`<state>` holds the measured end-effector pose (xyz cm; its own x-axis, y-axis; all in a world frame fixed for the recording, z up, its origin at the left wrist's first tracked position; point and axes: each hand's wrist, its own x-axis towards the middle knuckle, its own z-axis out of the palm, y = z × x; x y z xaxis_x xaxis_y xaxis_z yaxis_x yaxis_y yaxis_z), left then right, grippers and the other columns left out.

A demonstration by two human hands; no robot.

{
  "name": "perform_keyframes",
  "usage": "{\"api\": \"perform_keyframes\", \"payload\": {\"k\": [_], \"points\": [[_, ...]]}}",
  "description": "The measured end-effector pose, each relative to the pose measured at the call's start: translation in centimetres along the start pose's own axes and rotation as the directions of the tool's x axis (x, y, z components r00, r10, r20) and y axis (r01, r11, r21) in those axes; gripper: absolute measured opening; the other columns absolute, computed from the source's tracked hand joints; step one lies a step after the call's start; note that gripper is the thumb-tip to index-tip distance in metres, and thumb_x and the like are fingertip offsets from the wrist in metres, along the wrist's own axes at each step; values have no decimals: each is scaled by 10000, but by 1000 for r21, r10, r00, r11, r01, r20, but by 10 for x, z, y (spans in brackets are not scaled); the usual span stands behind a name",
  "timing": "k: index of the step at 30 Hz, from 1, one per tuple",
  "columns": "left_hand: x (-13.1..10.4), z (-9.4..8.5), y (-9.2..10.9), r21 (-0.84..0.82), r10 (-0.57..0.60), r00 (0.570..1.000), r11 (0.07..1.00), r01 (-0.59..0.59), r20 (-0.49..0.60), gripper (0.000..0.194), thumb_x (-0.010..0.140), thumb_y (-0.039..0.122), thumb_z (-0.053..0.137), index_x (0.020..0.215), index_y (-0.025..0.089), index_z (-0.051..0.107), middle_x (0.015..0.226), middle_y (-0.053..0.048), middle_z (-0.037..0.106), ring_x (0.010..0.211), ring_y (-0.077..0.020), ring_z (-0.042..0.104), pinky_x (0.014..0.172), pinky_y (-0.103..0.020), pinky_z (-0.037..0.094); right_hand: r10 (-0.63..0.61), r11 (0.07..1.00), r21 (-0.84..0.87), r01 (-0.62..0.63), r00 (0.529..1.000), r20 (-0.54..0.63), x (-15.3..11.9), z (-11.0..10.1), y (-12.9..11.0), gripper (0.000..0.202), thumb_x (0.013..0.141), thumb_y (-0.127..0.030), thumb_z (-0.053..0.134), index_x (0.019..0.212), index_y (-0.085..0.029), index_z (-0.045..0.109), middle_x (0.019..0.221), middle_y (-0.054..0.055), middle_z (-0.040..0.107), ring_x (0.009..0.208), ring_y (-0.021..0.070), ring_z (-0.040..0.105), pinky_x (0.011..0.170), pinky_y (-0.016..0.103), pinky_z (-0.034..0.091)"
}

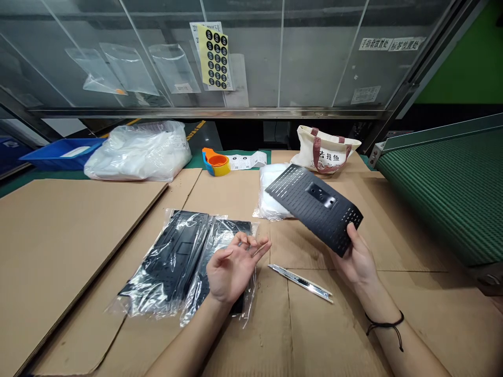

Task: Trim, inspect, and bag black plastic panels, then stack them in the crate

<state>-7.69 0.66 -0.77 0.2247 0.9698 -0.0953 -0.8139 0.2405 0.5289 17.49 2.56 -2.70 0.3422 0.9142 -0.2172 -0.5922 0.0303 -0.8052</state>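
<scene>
My right hand (357,256) grips the near right corner of a black perforated panel (302,212), thumb on top. The panel is tilted above the table, with rows of slots and a recess near its middle. My left hand (236,267) holds nothing; its palm faces up and the fingers are apart. It hovers over a bagged black panel (231,226), hiding part of it. Left of that lies another black panel in a clear plastic bag (173,256). A thin silvery metal strip (302,283) lies on the cardboard between my hands.
A white wrapped bundle (271,196) sits behind the held panel. Along the back are a blue tray (63,152), a large plastic bag (137,149), a tape dispenser (216,162) and a canvas bag (326,149). A green conveyor belt (448,183) runs at right; cardboard sheets (78,235) lie left.
</scene>
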Motion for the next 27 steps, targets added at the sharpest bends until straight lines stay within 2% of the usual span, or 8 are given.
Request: {"api": "perform_keyframes", "payload": {"k": [8, 11, 13, 17, 19, 22, 25, 27], "points": [[0, -1, 0, 5, -16, 1000, 1000, 16, 11, 177, 641, 298, 624, 768, 189, 567, 710, -18, 565, 1001, -276, 618, 1108, -514, 321, -195, 980, 12, 196, 978, -74, 12, -8, -1, 311, 757, -401, 732, 1025, -250, 688, 1093, -2, 733, 1127, 147, 617, 974, 269, 501], [1, 1, 0, 1, -6, 1000, 1000, 6, 5, 150, 660, 283, 631, 745, 182, 559, 688, -1, 529, 807, -186, 601, 975, -442, 452, -219, 975, 5, 220, 970, -105, 14, -8, -5, 323, 739, -379, 748, 1023, -236, 687, 1080, -1, 735, 1080, 142, 637, 928, 250, 520], [1, 2, -1, 22, 9, 1000, 1000, -9, -2, 114, 693, 245, 624, 694, 179, 531, 638, 24, 469, 635, -115, 504, 852, -358, 491, -237, 972, -26, 235, 963, -131, 14, -8, -7, 318, 694, -381, 780, 958, -224, 697, 996, -2, 751, 997, 151, 667, 867, 251, 544], [-1, 2, -4, 317, 94, 995, 945, -85, -14, 233, 741, 251, 648, 605, 188, 470, 556, 46, 393, 541, -101, 384, 753, -292, 453, -325, 938, -174, 301, 935, -138, 16, -10, -11, 322, 655, -437, 794, 856, -202, 705, 883, 0, 753, 919, 187, 678, 884, 327, 534], [-4, 4, -1, 580, 164, 986, 801, -148, 26, 233, 759, 287, 670, 617, 193, 510, 563, 30, 446, 574, -123, 428, 710, -273, 431, -392, 891, -282, 356, 916, -80, 15, -12, -13, 338, 689, -451, 768, 905, -197, 716, 933, 9, 752, 965, 207, 664, 936, 356, 498], [-9, 17, 14, 853, 174, 965, 456, -255, 196, 135, 799, 277, 653, 701, 192, 613, 655, -15, 564, 661, -156, 515, 649, -254, 406, -414, 797, -460, 391, 909, 56, 9, -19, -17, 330, 738, -460, 726, 935, -196, 730, 979, 28, 751, 969, 239, 663, 912, 357, 494], [-3, 36, 33, 926, 113, 928, 93, -366, 356, 91, 843, 244, 582, 813, 202, 657, 775, -26, 652, 736, -170, 583, 680, -263, 439, -388, 669, -626, 399, 907, 164, 2, -30, -18, 381, 759, -511, 676, 908, -166, 738, 936, 63, 753, 896, 269, 674, 802, 349, 520], [14, 43, 38, 883, 57, 897, -213, -418, 438, 150, 890, 227, 497, 909, 211, 645, 868, -25, 685, 799, -173, 621, 724, -286, 472, -390, 556, -720, 414, 895, 214, 0, -39, -15, 426, 766, -543, 646, 868, -138, 734, 848, 81, 749, 787, 258, 672, 702, 325, 516]]}}
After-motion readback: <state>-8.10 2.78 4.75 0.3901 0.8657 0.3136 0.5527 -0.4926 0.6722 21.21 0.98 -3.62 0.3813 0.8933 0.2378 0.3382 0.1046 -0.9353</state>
